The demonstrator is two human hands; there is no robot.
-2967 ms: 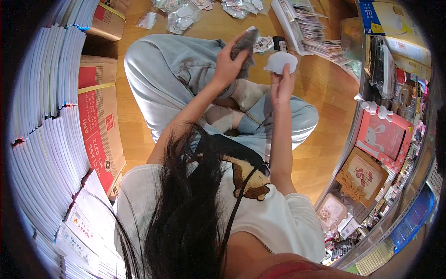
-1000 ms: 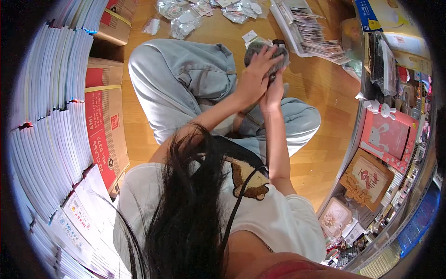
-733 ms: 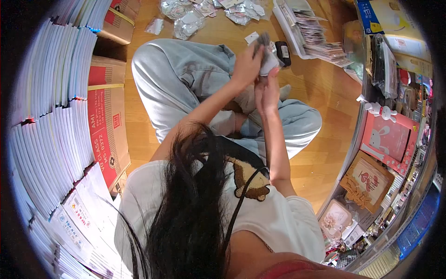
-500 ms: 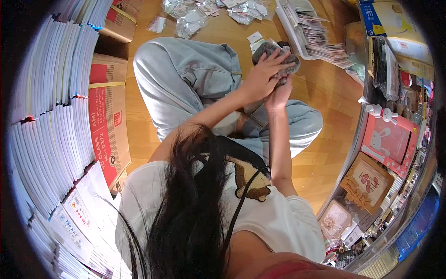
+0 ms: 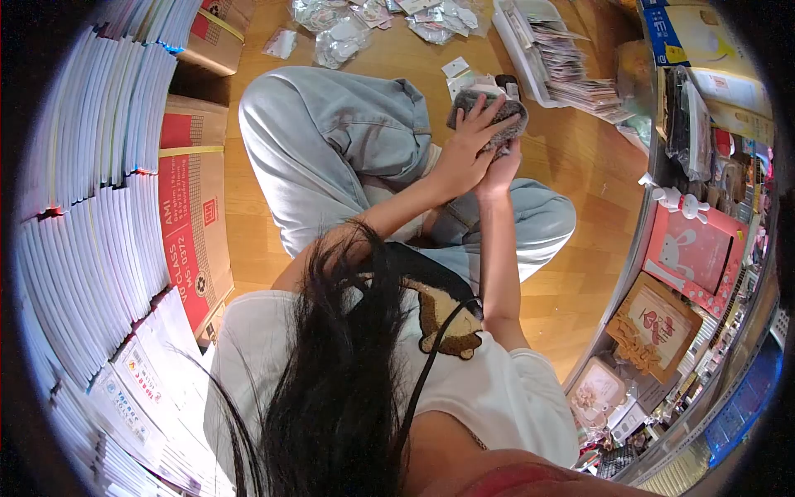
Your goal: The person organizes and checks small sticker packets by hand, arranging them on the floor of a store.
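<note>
A grey fuzzy cloth (image 5: 510,116) is bunched up above my crossed legs. My left hand (image 5: 474,149) lies over it with the fingers spread across its top. From below, my right hand (image 5: 500,170) supports the cloth, its fingers mostly hidden behind the cloth. Whether anything is wrapped inside the cloth cannot be seen. Just beyond it on the floor are a small white card (image 5: 455,68) and a small dark bottle (image 5: 508,83).
Plastic-wrapped packets (image 5: 341,40) lie on the floor ahead. A white bin (image 5: 519,50) holds many packets. Stacked notebooks (image 5: 99,248) and a cardboard box (image 5: 195,215) stand at left; a shelf with a pink frame (image 5: 694,248) is at right.
The cloth and both hands have shifted slightly. The fingers on top are spread a little differently, and more of the small items behind the cloth shows.
</note>
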